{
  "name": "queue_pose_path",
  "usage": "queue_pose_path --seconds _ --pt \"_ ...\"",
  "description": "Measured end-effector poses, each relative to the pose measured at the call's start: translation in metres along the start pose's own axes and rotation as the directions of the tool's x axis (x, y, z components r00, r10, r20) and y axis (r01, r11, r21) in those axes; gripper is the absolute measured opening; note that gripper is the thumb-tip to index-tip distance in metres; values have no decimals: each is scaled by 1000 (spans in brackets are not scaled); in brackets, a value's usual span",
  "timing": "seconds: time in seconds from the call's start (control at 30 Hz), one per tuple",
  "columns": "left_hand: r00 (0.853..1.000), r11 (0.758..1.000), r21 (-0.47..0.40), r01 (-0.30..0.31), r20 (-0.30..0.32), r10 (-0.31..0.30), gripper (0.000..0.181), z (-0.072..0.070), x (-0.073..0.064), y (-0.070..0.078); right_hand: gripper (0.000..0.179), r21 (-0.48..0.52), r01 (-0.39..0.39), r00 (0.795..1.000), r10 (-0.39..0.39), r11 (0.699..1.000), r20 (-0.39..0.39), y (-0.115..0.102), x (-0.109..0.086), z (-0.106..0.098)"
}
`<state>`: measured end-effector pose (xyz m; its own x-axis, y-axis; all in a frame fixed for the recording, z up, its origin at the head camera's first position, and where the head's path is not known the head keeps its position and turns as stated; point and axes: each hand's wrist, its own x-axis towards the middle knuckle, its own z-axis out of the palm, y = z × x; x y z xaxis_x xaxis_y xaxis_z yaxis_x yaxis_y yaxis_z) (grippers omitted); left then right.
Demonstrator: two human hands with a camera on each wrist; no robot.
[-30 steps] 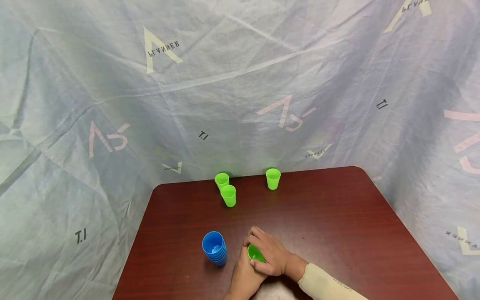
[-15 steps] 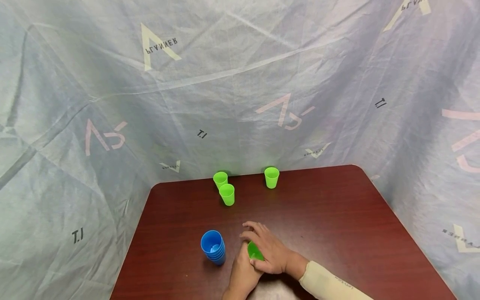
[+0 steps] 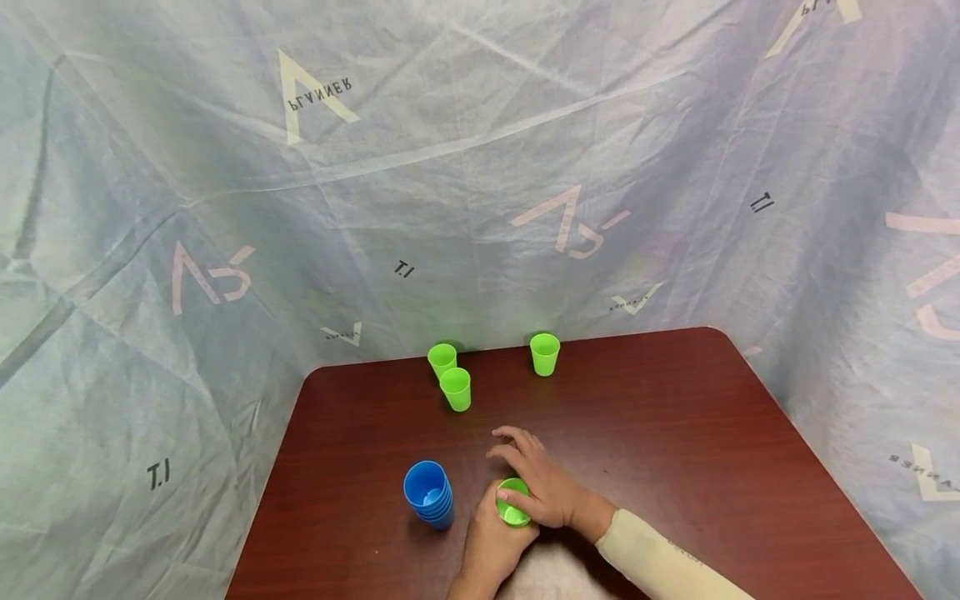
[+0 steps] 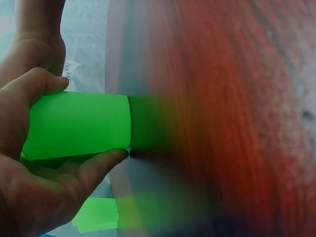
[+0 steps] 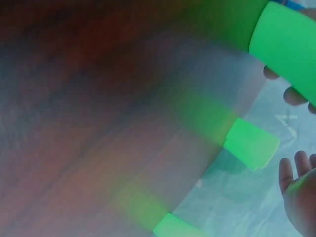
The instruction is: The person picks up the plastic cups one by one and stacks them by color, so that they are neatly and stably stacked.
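My left hand (image 3: 495, 537) grips a green plastic cup (image 3: 514, 514) near the front of the table, its mouth facing up. In the left wrist view the fingers and thumb wrap the side of that cup (image 4: 81, 123), whose base is close to the tabletop. My right hand (image 3: 551, 492) is just to the right of the cup, fingers spread and extended forward, with the thumb overlapping the cup's rim in the head view. From the right wrist view, the right hand (image 5: 302, 195) appears apart from the cup (image 5: 289, 47). A stack of blue cups (image 3: 429, 497) stands left of my left hand.
Toward the back edge of the dark red wooden table (image 3: 637, 417) stand two green cups close together, the rear one (image 3: 442, 358) partly behind the front one (image 3: 457, 390). Another green cup (image 3: 545, 355) stands to their right. Grey printed sheeting (image 3: 480, 208) hangs around the table.
My right hand's fingers have lifted off the green cup and spread forward, uncovering more of its mouth. The left hand keeps its grip. The other cups have stayed put.
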<state>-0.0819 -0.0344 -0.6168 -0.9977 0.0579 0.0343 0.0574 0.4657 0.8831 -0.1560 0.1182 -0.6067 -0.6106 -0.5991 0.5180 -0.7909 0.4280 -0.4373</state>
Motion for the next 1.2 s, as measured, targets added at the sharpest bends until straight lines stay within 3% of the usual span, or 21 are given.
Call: queue_pose_path --seconds 0.3,0.53,0.67,0.87,1.2 --pt "1000 1000 -18 24 -19 -24 53 0 -1 2 43 -32 -54 998 53 998 -22 14 7 -1" --pt "997 1000 7 17 -74 -17 56 2 -2 2 48 -77 -201 979 198 977 -38 32 15 -10" --pt "996 999 11 37 -78 -36 58 3 -2 1 53 -105 -247 969 244 963 -40 44 21 -16" --pt "995 997 13 77 -59 -76 59 2 -3 2 58 -178 -274 961 275 945 -18 61 29 -22" --pt "996 997 30 74 -52 -73 63 0 -3 4 67 -291 -297 949 316 909 17 84 40 -29"
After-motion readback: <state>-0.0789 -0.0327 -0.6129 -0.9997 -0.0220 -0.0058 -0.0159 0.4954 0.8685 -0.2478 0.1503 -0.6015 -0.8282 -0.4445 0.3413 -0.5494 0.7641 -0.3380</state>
